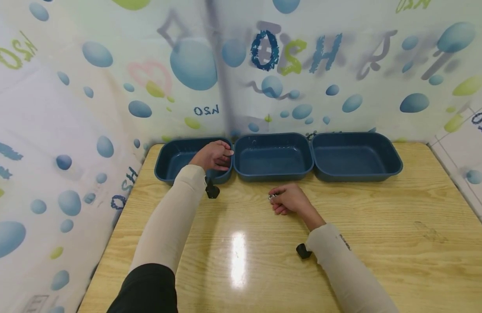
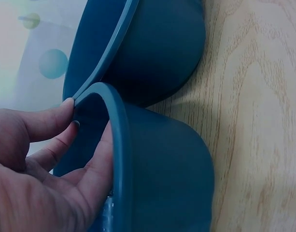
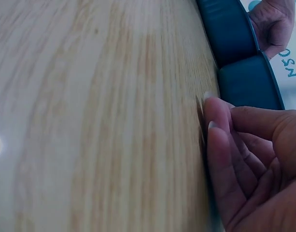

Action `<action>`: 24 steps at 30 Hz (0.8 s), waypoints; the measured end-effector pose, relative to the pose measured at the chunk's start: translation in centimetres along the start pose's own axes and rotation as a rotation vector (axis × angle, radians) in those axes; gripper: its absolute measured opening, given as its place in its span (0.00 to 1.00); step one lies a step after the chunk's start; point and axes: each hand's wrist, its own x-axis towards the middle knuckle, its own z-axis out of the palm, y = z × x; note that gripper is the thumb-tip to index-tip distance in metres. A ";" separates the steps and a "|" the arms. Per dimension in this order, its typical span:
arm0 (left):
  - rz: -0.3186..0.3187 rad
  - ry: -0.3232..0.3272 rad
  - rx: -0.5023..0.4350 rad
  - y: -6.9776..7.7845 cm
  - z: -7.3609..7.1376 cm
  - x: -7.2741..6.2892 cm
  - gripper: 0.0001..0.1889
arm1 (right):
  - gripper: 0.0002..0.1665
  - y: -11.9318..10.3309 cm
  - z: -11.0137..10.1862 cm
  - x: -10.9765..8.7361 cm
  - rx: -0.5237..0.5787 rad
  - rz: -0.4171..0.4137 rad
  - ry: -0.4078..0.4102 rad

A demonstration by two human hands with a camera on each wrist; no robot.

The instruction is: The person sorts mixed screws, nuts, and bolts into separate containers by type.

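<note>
Three dark blue plastic bins stand in a row. My left hand (image 1: 214, 155) is over the right end of the left bin (image 1: 174, 152). In the left wrist view, the thumb of that hand (image 2: 46, 174) presses the bin's rim (image 2: 119, 125) near where it meets the middle bin (image 2: 157, 53), and the other fingers reach inside. Above the table, in front of the middle bin (image 1: 272, 176), my right hand (image 1: 291, 200) pinches a small silver ring-like piece (image 1: 271, 197). Fingers hide that piece in the right wrist view.
The right bin (image 1: 354, 174) stands beside the middle one at the table's back edge. A patterned curtain (image 1: 241, 95) hangs behind the bins. Something shiny and clear (image 2: 107, 215) shows in the left bin. The wooden table (image 1: 256, 243) spreads out in front.
</note>
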 end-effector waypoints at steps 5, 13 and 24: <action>-0.003 0.000 -0.001 0.0 0.0 0.0 0.08 | 0.16 -0.1 0.3 0.0 -0.046 -0.024 0.027; -0.004 -0.011 0.003 0.0 0.0 0.1 0.08 | 0.15 -0.2 0.6 -0.1 -0.103 -0.043 0.049; 0.000 -0.009 0.014 0.0 0.0 0.0 0.08 | 0.14 -0.6 0.3 -0.2 -0.079 -0.071 0.053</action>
